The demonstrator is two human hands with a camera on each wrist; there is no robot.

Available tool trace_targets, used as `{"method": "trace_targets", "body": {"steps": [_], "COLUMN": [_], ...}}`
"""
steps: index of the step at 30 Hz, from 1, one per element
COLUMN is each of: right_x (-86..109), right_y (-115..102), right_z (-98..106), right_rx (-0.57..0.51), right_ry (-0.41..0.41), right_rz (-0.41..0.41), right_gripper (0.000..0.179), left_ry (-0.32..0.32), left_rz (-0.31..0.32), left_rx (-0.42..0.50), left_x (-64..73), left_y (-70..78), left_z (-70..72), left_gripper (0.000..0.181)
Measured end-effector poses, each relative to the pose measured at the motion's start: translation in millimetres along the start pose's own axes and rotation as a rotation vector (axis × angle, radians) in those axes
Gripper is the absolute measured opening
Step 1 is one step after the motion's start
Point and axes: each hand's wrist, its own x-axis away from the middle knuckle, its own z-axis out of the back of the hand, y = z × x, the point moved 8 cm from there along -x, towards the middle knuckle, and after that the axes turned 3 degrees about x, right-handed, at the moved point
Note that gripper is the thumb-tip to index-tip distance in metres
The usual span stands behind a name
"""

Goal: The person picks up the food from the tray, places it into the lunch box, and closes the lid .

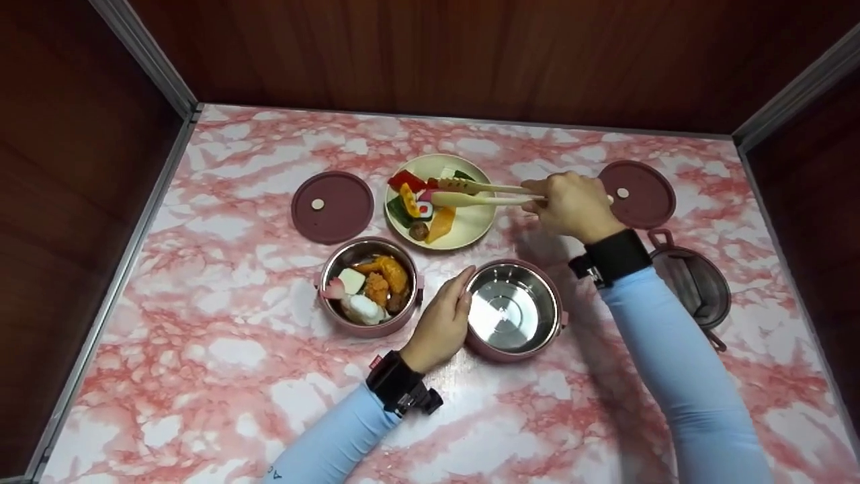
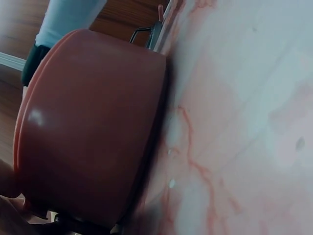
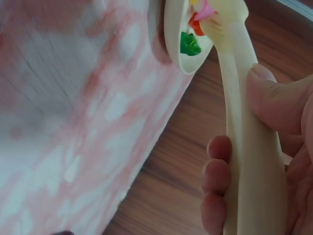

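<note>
Maroon lids (image 1: 342,218) flank plate (image 1: 474,227) | L hand (image 1: 440,329) straight-fingered agst pot (image 1: 509,310), food pot (image 1: 366,329) nr | R hand (image 1: 574,205) grips tongs (image 1: 487,199)

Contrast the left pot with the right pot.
The left pot holds food; the right pot is empty. The left hand rests against the right pot's side, while neither hand holds the left pot. Both are uncovered, with pinkish outsides and shiny metal insides.

A dark letter "A" (image 1: 271,474) on the left blue sleeve (image 1: 336,437); red wristband tag (image 1: 375,363) illegible.
</note>
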Motion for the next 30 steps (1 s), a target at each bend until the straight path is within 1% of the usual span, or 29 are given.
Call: {"method": "trace_targets", "body": {"steps": [7,10,13,17,24,27,30], "right_x": [3.2,10.0,22.8,49.6,109.8,137.7,165.3], "right_y": [4.3,9.1,16.2,23.9,29.9,31.0,30.5], "right_z": [13.5,22.3,35.6,56.5,91.6,101.5,105.8], "right_rx": [0.062,0.034,-0.008,-0.046,-0.093,-0.089,-0.084], "right_ry": [-0.033,-0.038,-0.019,0.044,0.145,0.176,0.205], "right_rz": [-0.039,-0.064,-0.098,-0.105,-0.065,-0.045,-0.004], "right_gripper": [0.032,0.032,0.033,0.033,0.033,0.035,0.038], "left_ry": [-0.008,0.001,0.01,0.008,0.005,-0.003,-0.013], "left_rz": [0.005,-0.007,-0.02,-0.028,-0.016,-0.007,0.002], "left_rx": [0.021,0.011,-0.002,-0.009,-0.004,0.004,0.011], "left_x": [0.0,0.0,0.3,0.4,0.1,0.3,0.8], "left_y": [1.3,1.3,2.4,2.2,2.0,1.8,1.7], "left_z": [-0.7,-0.1,0.4,-0.8,0.5,0.5,-0.1], "left_gripper": [0.047,0.047,0.046,0.046,0.047,0.047,0.047]}}
